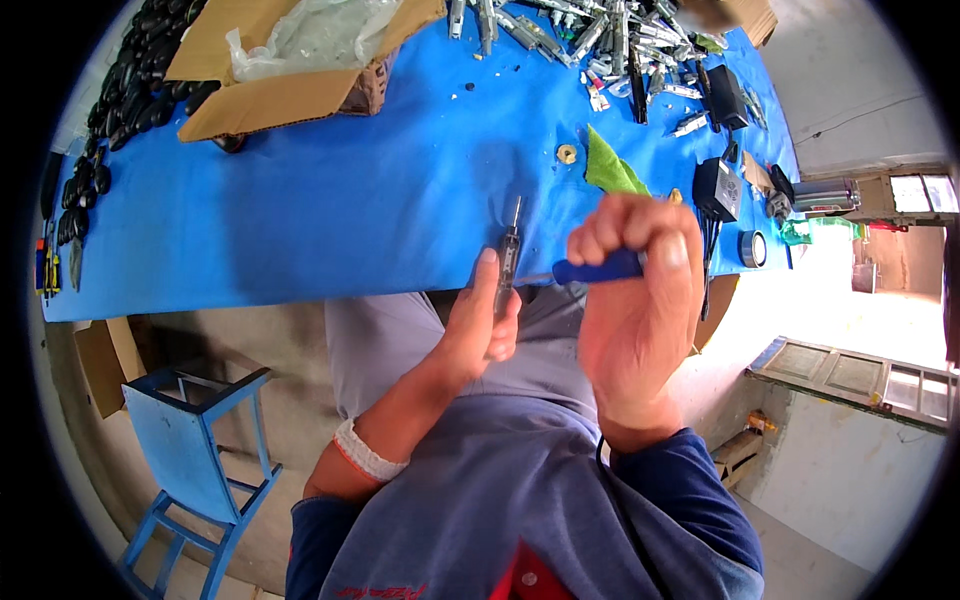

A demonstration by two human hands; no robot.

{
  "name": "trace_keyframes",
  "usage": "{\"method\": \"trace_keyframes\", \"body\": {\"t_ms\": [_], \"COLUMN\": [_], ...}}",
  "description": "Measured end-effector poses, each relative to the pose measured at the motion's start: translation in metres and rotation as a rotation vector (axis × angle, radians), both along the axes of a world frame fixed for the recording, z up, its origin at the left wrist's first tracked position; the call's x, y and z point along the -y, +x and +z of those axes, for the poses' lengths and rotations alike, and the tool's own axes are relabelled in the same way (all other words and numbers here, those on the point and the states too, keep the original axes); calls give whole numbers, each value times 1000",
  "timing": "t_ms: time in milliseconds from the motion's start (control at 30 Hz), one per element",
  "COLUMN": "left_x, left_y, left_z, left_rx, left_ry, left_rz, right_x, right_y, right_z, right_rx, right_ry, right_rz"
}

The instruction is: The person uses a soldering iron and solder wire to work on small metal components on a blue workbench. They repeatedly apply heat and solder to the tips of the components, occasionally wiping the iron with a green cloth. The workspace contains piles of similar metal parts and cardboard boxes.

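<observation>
Just over the near edge of the blue-covered table, my left hand (478,325) is closed around a slim dark device (508,262) with a thin metal shaft pointing up from its top end. My right hand (645,290) grips the blue handle of a screwdriver (598,269), its fingers curled over it. The screwdriver lies about level, and its thin shaft reaches left to the side of the device. Whether the tip sits in a screw cannot be made out, since it is small and blurred.
An open cardboard box (275,105) with clear plastic stands at the far left, beside many black casings (140,90). Metal parts (620,40) lie heaped at the back right. A green cloth (610,165), a tape roll (753,248) and a black adapter (717,190) lie rightward. A blue chair (185,450) stands left.
</observation>
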State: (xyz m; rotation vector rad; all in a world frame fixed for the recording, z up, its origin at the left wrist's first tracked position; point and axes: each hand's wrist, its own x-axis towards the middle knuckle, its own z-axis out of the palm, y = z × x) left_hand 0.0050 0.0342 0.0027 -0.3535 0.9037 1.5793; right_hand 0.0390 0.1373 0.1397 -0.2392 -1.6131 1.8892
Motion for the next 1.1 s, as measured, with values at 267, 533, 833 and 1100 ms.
{"method": "trace_keyframes", "body": {"t_ms": [267,533,833,1100], "left_x": [0,0,-1,0], "left_y": [6,3,1,4], "left_z": [4,-3,2,3], "left_rx": [-2,-60,-1,-68], "left_ry": [-43,-1,-23,25], "left_rz": [27,13,14,26], "right_x": [-19,-20,-9,-24], "right_y": [-20,-21,1,0], "right_z": [1,-11,-9,0], "right_rx": [-82,-144,-133,-18], "right_ry": [23,-38,186,592], "right_rz": [513,611,170,46]}}
